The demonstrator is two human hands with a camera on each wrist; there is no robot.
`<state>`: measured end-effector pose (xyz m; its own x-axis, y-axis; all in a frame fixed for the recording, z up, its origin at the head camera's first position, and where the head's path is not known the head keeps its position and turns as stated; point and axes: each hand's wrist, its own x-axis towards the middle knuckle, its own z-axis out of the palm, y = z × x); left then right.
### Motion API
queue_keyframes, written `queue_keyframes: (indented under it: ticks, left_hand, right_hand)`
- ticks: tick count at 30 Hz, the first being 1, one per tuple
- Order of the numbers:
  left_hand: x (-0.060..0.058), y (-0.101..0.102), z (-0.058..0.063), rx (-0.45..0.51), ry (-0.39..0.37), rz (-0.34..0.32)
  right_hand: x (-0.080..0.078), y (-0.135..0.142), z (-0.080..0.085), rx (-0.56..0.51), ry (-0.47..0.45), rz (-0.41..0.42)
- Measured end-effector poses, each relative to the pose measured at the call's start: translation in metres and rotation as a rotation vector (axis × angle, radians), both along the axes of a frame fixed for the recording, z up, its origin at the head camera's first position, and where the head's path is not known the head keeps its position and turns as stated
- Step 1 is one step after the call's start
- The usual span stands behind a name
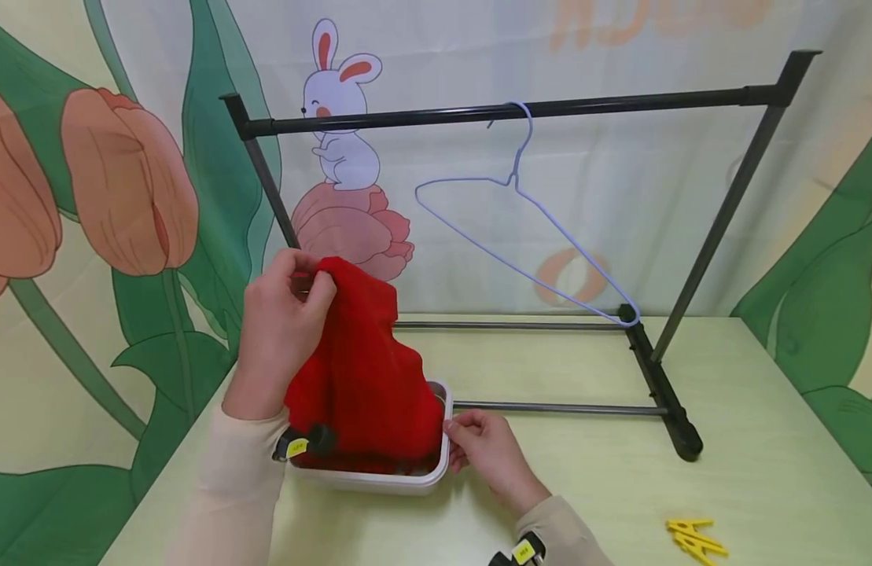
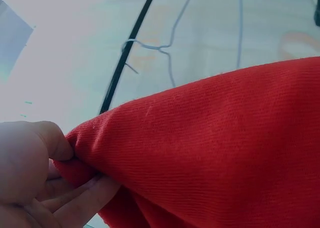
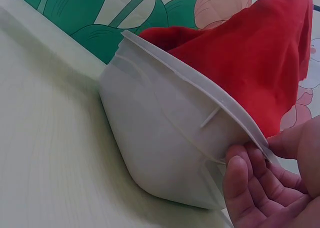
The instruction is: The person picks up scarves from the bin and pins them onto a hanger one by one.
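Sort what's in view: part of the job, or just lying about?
In the job:
red cloth, pinched by left hand
white tub, rim held by right hand

Untouched, perhaps for later:
lavender hanger on black rack
yellow clothespins on table

Matt red cloth (image 1: 368, 377) here, finely ribbed up close! Smooth, plastic-looking tub (image 3: 160, 118), just a dull sheen. Up top, the rack (image 1: 407, 119) gleams like dark metal; slick, plastic-coated-looking hanger (image 1: 515, 176); plastic-looking pegs (image 1: 699, 544); smooth desk (image 1: 761, 432), faintly wood-grained; creased fabric backdrop (image 1: 662, 196).
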<state>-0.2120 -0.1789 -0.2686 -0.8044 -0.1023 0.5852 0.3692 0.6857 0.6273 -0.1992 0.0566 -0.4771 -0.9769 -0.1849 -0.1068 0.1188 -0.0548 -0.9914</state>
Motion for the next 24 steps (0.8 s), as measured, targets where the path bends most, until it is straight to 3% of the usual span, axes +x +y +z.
queue_keyframes:
  ticks: [6, 11, 19, 24]
  left_hand:
    - [-0.002, 0.0, 0.015, 0.016, 0.051, -0.008]
    - [-0.004, 0.001, 0.016, 0.028, 0.044, -0.007]
    - [-0.007, 0.005, 0.015, 0.033, 0.03, -0.009]
    - [-0.007, 0.009, 0.015, 0.028, 0.028, -0.013]
  right_hand:
    - [-0.001, 0.014, -0.003, 0.08, 0.001, -0.014]
    - [-0.009, 0.057, 0.01, 0.157, 0.043, -0.131]
    - [-0.027, 0.152, 0.073, 0.287, 0.265, -0.315]
    - [-0.033, 0.181, 0.115, 0.529, 0.453, -0.278]
